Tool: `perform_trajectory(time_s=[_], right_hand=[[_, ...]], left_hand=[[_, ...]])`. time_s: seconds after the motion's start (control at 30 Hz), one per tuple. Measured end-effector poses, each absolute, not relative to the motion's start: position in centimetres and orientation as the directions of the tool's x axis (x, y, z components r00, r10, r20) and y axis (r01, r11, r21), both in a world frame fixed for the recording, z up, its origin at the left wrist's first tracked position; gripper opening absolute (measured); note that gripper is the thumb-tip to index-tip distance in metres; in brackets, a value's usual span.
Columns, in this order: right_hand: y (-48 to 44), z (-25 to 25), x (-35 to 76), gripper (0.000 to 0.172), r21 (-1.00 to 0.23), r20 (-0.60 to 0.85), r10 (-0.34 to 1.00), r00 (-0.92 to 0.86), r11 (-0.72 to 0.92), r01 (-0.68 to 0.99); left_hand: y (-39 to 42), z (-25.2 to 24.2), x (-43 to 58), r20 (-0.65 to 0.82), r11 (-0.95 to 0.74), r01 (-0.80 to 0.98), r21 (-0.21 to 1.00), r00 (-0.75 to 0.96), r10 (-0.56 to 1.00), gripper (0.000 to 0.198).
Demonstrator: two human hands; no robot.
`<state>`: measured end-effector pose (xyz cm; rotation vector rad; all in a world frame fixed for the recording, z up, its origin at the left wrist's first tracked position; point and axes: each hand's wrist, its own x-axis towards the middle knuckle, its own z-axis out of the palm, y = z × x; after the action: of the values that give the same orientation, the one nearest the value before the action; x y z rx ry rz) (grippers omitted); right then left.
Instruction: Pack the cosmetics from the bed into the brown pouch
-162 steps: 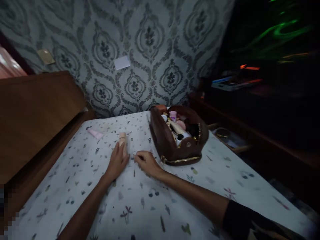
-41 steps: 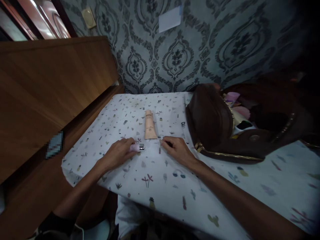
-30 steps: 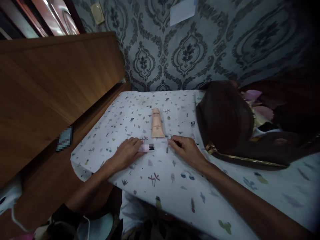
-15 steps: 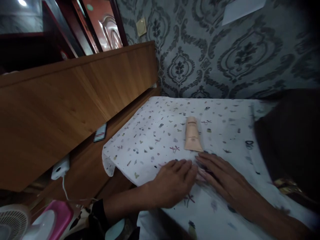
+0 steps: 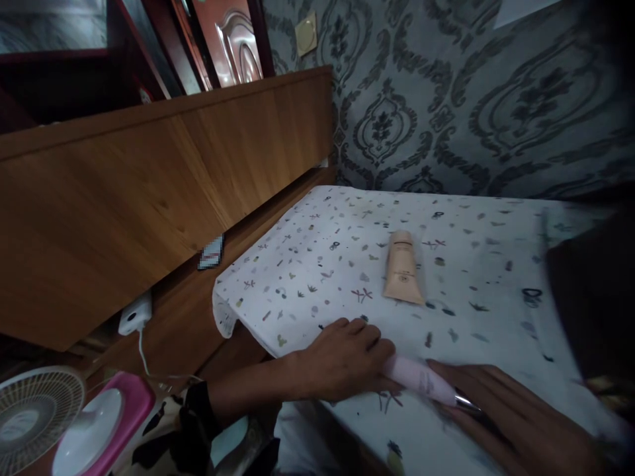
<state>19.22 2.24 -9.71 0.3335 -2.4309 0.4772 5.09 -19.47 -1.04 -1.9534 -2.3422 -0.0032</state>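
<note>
My left hand (image 5: 342, 357) rests on the patterned white cloth (image 5: 307, 264) with its fingers curled around the left end of a slim pink tube (image 5: 421, 379). My right hand (image 5: 501, 416) lies beside it at the tube's silver-tipped right end, fingers stretched along the tube and touching it. A peach cosmetic tube (image 5: 403, 268) lies flat on the cloth a little farther off, untouched.
A dark brown bag (image 5: 595, 297) fills the right edge. A wooden headboard panel (image 5: 149, 198) runs along the left, with a white charger (image 5: 133, 316) below it. A small fan (image 5: 34, 413) and a pink-and-white object (image 5: 106, 416) sit at lower left. Patterned wallpaper is behind.
The view has swung left, so the bag has slid almost out of sight. Both hands have drawn nearer to me with the pink tube, and the tube shows between them again.
</note>
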Motion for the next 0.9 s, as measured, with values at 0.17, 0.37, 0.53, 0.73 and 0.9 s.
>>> perform_trajectory(time_s=[0.17, 0.37, 0.53, 0.73, 0.9], right_hand=[[2.7, -8.1, 20.5, 0.034, -0.37, 0.549, 0.004, -0.835, 0.898, -0.239], [1.4, -5.1, 21.0, 0.04, -0.476, 0.36, 0.058, -0.931, 0.87, -0.129], [0.6, -3.6, 21.4, 0.034, -0.541, 0.217, 0.123, -0.968, 0.841, -0.015], [0.8, -2.3, 21.4, 0.026, -0.744, 0.143, 0.303, -0.942, 0.661, 0.099], [1.5, -1.8, 21.4, 0.03, -0.861, 0.201, 0.405, -0.892, 0.507, 0.036]], left_hand=[[-18.0, -0.7, 4.5, -0.015, 0.121, 0.991, -0.062, -0.122, 0.992, 0.053], [-16.0, -0.1, 4.5, -0.038, 0.037, 0.993, -0.115, -0.041, 0.998, 0.043], [-14.0, -0.1, 4.8, 0.01, -0.078, 0.974, -0.212, 0.082, 0.997, 0.025], [-11.2, -0.6, 5.1, 0.226, -0.203, 0.918, -0.341, 0.29, 0.93, 0.019], [-9.1, 0.2, 4.3, 0.401, -0.217, 0.868, -0.447, 0.411, 0.818, 0.018]])
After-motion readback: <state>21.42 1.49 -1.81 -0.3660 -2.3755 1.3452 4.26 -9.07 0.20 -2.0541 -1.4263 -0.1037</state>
